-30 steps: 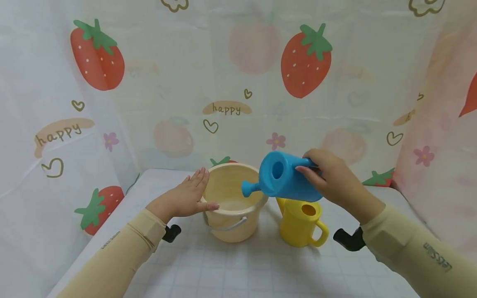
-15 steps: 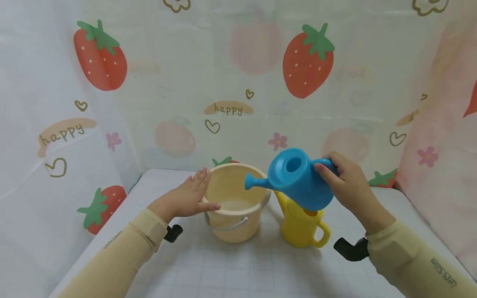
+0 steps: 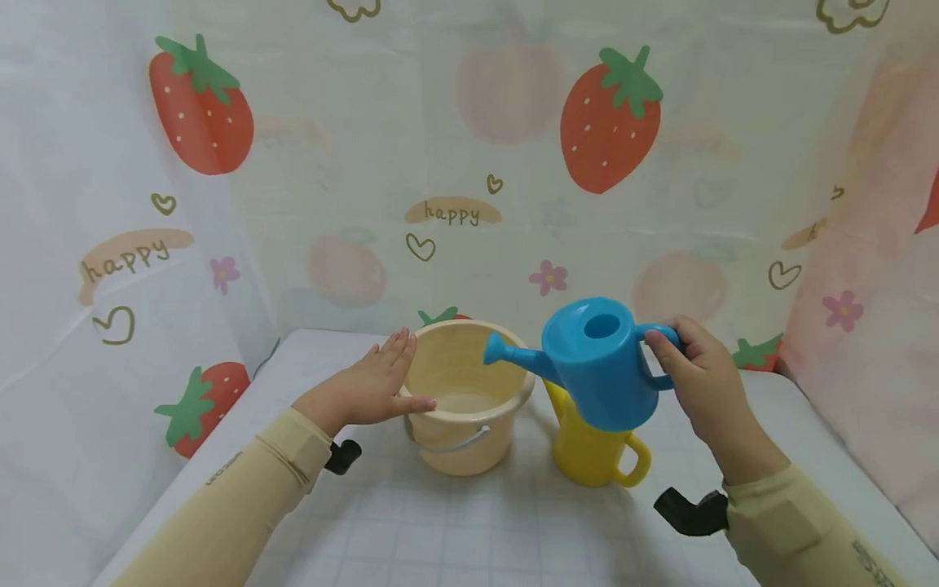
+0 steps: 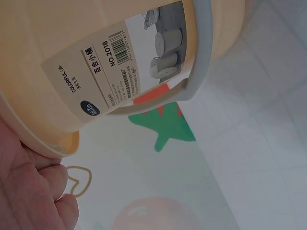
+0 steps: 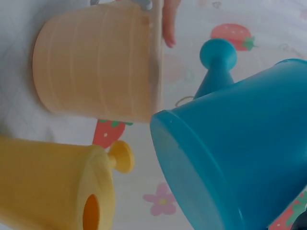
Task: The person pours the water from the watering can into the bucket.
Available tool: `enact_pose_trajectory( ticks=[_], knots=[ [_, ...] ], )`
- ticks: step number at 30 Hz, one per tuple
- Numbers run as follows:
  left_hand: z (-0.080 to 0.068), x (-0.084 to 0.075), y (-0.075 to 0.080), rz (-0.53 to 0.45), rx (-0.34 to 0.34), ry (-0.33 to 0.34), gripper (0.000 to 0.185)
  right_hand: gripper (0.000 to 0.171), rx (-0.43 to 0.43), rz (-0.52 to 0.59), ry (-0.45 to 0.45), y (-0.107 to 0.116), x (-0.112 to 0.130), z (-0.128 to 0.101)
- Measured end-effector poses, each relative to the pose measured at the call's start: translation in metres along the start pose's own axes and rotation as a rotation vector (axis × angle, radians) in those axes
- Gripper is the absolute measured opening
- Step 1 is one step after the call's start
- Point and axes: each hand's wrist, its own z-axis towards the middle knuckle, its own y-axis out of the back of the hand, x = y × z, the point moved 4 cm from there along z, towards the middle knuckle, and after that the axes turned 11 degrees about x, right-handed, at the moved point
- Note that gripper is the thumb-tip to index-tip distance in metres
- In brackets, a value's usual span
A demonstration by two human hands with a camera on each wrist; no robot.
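Observation:
My left hand rests with straight fingers against the left side of a cream bucket, thumb laid on its rim. The left wrist view shows that bucket's labelled wall and grey bail handle close up. My right hand grips the handle of a blue watering can, held almost upright in the air to the right of the bucket, spout pointing left over the rim. Under it stands a yellow watering can. The right wrist view shows the blue can, the yellow can and the bucket.
The white gridded table is closed in on three sides by a strawberry-print curtain. The table's bare front part lies between my forearms.
The blue watering can has tipped back from a steep forward tilt over the bucket to nearly upright and has shifted right. The left hand has stayed on the bucket.

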Motion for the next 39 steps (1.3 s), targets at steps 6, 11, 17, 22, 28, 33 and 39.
enact_pose_trajectory(
  ticks=[6, 11, 17, 22, 28, 33, 39],
  knots=[
    [0.0, 0.001, -0.001, -0.017, 0.002, 0.008, 0.113, 0.031, 0.008, 0.165, 0.058, 0.002, -0.008, -0.006],
    [0.001, 0.002, -0.002, -0.009, -0.004, 0.013, 0.113, 0.026, -0.019, 0.287, 0.069, 0.005, -0.015, -0.012],
    [0.003, 0.004, -0.003, -0.007, -0.012, 0.011, 0.112, 0.019, -0.066, 0.414, 0.096, 0.012, -0.024, -0.021],
    [0.002, 0.003, -0.003, -0.008, -0.009, 0.01, 0.113, 0.017, -0.117, 0.498, 0.136, 0.02, -0.034, -0.031],
    [-0.001, -0.001, 0.001, -0.011, 0.001, 0.01, 0.113, 0.014, -0.173, 0.548, 0.178, 0.034, -0.048, -0.045],
    [-0.003, -0.002, 0.002, -0.006, 0.002, 0.008, 0.113, 0.013, -0.22, 0.553, 0.206, 0.046, -0.06, -0.056],
    [-0.004, -0.002, 0.003, -0.011, 0.013, 0.013, 0.113, 0.012, -0.37, 0.629, 0.144, 0.059, -0.084, -0.068]
  ],
)
